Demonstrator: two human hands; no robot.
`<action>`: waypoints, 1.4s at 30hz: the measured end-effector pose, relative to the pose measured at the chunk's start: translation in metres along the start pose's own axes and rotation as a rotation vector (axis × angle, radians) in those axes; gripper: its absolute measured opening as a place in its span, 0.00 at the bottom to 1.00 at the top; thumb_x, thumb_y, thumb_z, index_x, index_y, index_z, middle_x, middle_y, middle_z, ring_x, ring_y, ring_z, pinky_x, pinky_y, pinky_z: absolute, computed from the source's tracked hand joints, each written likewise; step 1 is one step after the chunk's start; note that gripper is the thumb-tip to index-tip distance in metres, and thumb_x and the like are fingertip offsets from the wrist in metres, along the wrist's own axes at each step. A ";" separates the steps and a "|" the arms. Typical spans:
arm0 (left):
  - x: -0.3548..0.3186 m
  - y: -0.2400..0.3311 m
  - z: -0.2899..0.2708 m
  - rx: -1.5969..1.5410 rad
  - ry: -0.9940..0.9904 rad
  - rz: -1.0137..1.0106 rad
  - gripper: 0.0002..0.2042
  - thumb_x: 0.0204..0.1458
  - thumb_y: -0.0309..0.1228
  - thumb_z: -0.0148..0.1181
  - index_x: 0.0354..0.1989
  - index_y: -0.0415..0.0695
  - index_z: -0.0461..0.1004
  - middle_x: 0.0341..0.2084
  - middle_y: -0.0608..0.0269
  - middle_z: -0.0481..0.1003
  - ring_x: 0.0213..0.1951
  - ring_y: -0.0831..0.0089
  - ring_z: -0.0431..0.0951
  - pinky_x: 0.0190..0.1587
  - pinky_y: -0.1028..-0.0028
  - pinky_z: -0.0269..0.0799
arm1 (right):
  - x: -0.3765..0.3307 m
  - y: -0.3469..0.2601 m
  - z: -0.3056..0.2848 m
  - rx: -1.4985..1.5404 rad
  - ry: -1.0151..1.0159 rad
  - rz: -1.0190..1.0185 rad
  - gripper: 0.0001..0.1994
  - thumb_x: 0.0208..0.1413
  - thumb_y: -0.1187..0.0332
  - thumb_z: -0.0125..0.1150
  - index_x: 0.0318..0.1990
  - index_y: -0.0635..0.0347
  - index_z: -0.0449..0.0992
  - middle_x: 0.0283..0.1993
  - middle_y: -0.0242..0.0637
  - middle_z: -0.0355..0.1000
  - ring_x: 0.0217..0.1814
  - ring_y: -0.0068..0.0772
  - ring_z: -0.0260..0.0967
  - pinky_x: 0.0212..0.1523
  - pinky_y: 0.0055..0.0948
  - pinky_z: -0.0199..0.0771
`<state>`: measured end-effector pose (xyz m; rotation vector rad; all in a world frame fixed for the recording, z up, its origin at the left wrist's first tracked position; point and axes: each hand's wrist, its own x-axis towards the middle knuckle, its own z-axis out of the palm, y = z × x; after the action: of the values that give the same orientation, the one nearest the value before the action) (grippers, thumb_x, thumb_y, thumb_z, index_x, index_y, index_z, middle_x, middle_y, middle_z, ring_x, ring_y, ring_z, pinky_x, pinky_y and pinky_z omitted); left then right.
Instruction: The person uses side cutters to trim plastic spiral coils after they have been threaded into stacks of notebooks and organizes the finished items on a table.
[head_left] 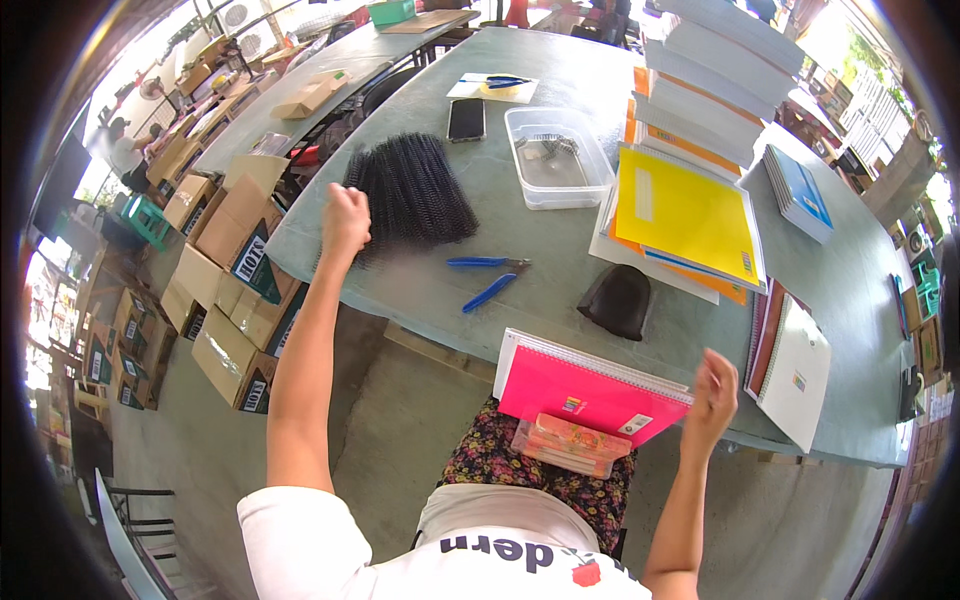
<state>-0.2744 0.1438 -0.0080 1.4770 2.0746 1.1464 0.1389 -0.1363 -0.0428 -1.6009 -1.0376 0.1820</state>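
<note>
Pink notebook (600, 385): head view, upright over the lap, likely propped to keep its wire-hole edge reachable
Left hand (347, 222): curled closed, beyond-left of notebook at black coils (412, 190)
Right hand (712, 392): half-curled, right of notebook; pinching, cannot tell
Cover: white sticker (635, 424), colourful emblem

The grey-green surface (560, 265) carries black spiral coils (412, 190), blue-handled pliers (490, 291) and a phone (467, 119). A clear tub (568, 198) and stacked notebooks (688, 215) rest there too.

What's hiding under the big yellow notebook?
An orange edge and a white edge peek out beneath the yellow notebook. Anything more is covered, so I can't see it.
</note>
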 end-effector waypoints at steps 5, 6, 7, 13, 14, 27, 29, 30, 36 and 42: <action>-0.042 -0.005 -0.028 -0.261 0.175 0.367 0.13 0.56 0.38 0.56 0.32 0.38 0.68 0.19 0.64 0.70 0.18 0.78 0.67 0.26 0.75 0.65 | -0.015 -0.072 0.090 -0.316 -0.534 -0.581 0.16 0.50 0.67 0.61 0.47 0.59 0.74 0.45 0.44 0.71 0.49 0.45 0.67 0.51 0.42 0.66; -0.058 0.008 -0.045 -0.323 0.109 0.341 0.12 0.53 0.37 0.60 0.32 0.40 0.71 0.19 0.67 0.70 0.18 0.82 0.65 0.22 0.78 0.63 | -0.017 -0.063 0.100 -0.344 -0.541 -0.607 0.16 0.49 0.67 0.61 0.46 0.57 0.74 0.44 0.43 0.71 0.47 0.44 0.68 0.48 0.41 0.68; -0.072 0.019 -0.065 -0.456 0.053 0.245 0.10 0.51 0.33 0.63 0.33 0.41 0.72 0.20 0.70 0.70 0.18 0.85 0.64 0.20 0.83 0.60 | -0.015 -0.058 0.104 -0.347 -0.540 -0.604 0.16 0.49 0.67 0.61 0.46 0.57 0.74 0.44 0.43 0.71 0.47 0.44 0.68 0.48 0.41 0.68; -0.092 0.017 -0.123 -1.098 -0.153 0.215 0.09 0.52 0.29 0.60 0.40 0.41 0.72 0.26 0.66 0.72 0.21 0.83 0.67 0.19 0.83 0.60 | -0.031 -0.044 0.099 -0.132 -0.766 -0.393 0.14 0.44 0.72 0.59 0.42 0.54 0.77 0.39 0.35 0.73 0.36 0.36 0.71 0.38 0.37 0.71; -0.104 0.021 -0.117 -1.075 -0.198 0.204 0.10 0.54 0.29 0.58 0.42 0.41 0.71 0.25 0.65 0.72 0.20 0.82 0.67 0.19 0.82 0.60 | -0.036 -0.039 0.097 -0.161 -0.695 -0.539 0.14 0.42 0.72 0.59 0.41 0.54 0.77 0.39 0.34 0.72 0.37 0.35 0.70 0.38 0.36 0.71; -0.254 -0.004 -0.004 -0.121 -1.041 0.300 0.29 0.50 0.25 0.57 0.62 0.44 0.55 0.23 0.57 0.76 0.25 0.76 0.74 0.30 0.73 0.70 | -0.049 -0.055 0.107 -0.367 -0.626 -0.641 0.11 0.49 0.67 0.58 0.40 0.60 0.73 0.29 0.35 0.71 0.35 0.36 0.70 0.38 0.33 0.69; -0.259 -0.001 -0.001 -0.098 -1.193 0.263 0.35 0.50 0.25 0.58 0.66 0.46 0.48 0.22 0.56 0.76 0.25 0.74 0.75 0.31 0.72 0.71 | -0.047 -0.056 0.107 -0.353 -0.664 -0.616 0.11 0.49 0.67 0.59 0.39 0.60 0.73 0.30 0.36 0.72 0.35 0.37 0.70 0.37 0.35 0.69; -0.253 -0.001 -0.001 -0.142 -1.139 0.219 0.39 0.49 0.25 0.59 0.67 0.46 0.42 0.22 0.55 0.76 0.26 0.74 0.75 0.31 0.72 0.70 | -0.046 -0.057 0.106 -0.338 -0.703 -0.591 0.10 0.49 0.68 0.59 0.39 0.60 0.73 0.31 0.38 0.72 0.35 0.39 0.71 0.37 0.37 0.70; -0.270 -0.010 0.005 -0.215 -0.931 0.153 0.38 0.51 0.29 0.59 0.66 0.43 0.42 0.21 0.56 0.76 0.26 0.75 0.75 0.32 0.75 0.69 | -0.049 -0.065 0.117 -0.380 -0.712 -0.545 0.08 0.49 0.67 0.59 0.35 0.60 0.72 0.30 0.36 0.72 0.32 0.40 0.71 0.32 0.37 0.70; -0.239 -0.003 -0.005 -0.324 -0.752 0.161 0.20 0.59 0.44 0.48 0.38 0.37 0.76 0.24 0.63 0.74 0.25 0.79 0.70 0.28 0.79 0.65 | -0.046 -0.055 0.125 -0.332 -0.661 -0.577 0.12 0.46 0.60 0.63 0.30 0.57 0.70 0.26 0.33 0.71 0.31 0.35 0.72 0.30 0.34 0.69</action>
<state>-0.1849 -0.0744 -0.0469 1.5973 1.2250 0.7528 0.0061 -0.0816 -0.0556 -1.4816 -2.0889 0.1515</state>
